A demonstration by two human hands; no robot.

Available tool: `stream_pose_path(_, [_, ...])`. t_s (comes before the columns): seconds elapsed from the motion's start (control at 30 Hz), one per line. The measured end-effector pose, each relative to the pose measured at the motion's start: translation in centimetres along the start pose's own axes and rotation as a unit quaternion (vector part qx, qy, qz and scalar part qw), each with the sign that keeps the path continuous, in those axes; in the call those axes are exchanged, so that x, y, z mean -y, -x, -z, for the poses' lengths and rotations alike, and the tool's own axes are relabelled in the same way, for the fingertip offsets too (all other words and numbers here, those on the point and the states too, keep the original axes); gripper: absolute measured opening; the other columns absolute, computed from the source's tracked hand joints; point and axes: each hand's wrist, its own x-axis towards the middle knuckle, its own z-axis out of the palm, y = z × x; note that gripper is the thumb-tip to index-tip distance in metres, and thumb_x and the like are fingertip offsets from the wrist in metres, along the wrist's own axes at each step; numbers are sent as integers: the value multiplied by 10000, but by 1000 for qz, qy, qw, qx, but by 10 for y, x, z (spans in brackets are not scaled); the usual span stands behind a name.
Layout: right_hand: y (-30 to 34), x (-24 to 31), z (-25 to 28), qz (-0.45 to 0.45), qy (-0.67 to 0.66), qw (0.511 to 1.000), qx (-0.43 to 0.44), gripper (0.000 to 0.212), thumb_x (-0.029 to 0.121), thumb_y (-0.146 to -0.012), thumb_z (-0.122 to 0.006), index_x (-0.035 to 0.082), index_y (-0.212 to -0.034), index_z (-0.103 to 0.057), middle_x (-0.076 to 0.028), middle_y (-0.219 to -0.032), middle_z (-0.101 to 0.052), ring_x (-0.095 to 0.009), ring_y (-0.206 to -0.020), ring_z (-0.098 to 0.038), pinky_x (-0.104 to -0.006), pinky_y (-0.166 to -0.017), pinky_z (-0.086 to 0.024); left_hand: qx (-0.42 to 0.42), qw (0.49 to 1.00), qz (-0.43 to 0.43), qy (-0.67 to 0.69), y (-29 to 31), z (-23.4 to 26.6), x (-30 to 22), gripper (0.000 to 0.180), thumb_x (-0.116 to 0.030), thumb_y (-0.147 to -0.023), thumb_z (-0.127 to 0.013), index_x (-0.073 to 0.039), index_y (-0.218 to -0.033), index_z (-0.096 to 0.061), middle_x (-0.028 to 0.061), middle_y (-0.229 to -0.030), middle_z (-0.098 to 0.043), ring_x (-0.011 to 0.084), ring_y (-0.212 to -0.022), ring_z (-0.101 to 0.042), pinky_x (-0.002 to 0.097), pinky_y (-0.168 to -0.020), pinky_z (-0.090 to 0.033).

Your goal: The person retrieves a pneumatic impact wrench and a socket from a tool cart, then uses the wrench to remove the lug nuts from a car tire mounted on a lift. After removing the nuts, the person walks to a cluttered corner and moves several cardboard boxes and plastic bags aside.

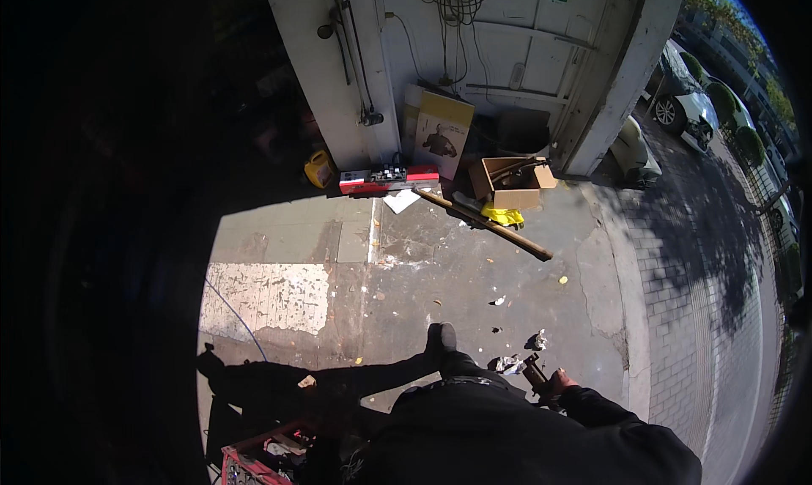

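Observation:
My right hand [558, 381] is closed around one end of a dark, chunky metal part [534, 372], low on the right beside my body. The part's exact kind does not show. Just past it on the ground lie crumpled white scraps [510, 364]. A small sunlit, skin-coloured patch at the lower left looks like my left hand [307, 382]. Dark shadow surrounds it, and its fingers cannot be made out. Nearest to it is a red-edged tool cart [254, 464] with assorted items inside.
Ahead by the wall stand a red-and-white case [389, 179], a yellow jug [318, 169] and an open cardboard box [510, 185] with metal parts. A long pole [486, 224] lies before them beside a yellow bag [503, 215]. A blue hose [237, 316] crosses the left floor. Cars [677, 104] stand right.

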Motion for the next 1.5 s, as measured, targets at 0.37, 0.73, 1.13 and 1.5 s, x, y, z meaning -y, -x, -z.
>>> stream_pose_path(0.37, [-171, 282, 308, 106, 77, 988, -83, 786, 373, -585, -916, 49, -1219, -583, -193, -1242, -651, -376, -1165, -668, -447, -966, -583, -6, 1000, 6, 10, -201, 13, -217, 251, -195, -884, -882, -61, -923, -673, 26, -854, -675, 114, -677, -621, 307, -619, -536])
stream_pose_path(0.73, [-228, 408, 442, 34, 29, 990, -136, 728, 345, -639, -883, 77, -1243, -580, -187, -1282, -645, -399, -1186, -656, -476, -991, -571, 20, 999, -15, -45, -439, 75, -363, 283, -197, -869, -899, -61, -858, -651, 34, -829, -647, 113, -651, -596, 306, -611, -526])
stream_pose_path(1.13, [-445, 323, 788, 18, 327, 905, -273, 598, 249, -788, -778, 135, -1341, -578, -114, -1300, -617, -315, -1238, -603, -504, -950, -479, -103, 987, -104, 66, -515, -14, -556, 268, -161, -866, -892, -33, -804, -665, 3, -720, -650, 115, -603, -598, 301, -579, -505])
stream_pose_path(1.5, [-626, 395, 892, 107, 205, 953, -195, 455, 382, -1035, -502, 262, -1472, -536, -134, -1490, -501, -349, -1429, -455, -627, -1118, -346, 67, 988, -70, 122, -483, -191, -794, 304, -154, -784, -944, -7, -913, -711, 17, -830, -694, 88, -722, -638, 261, -689, -502])
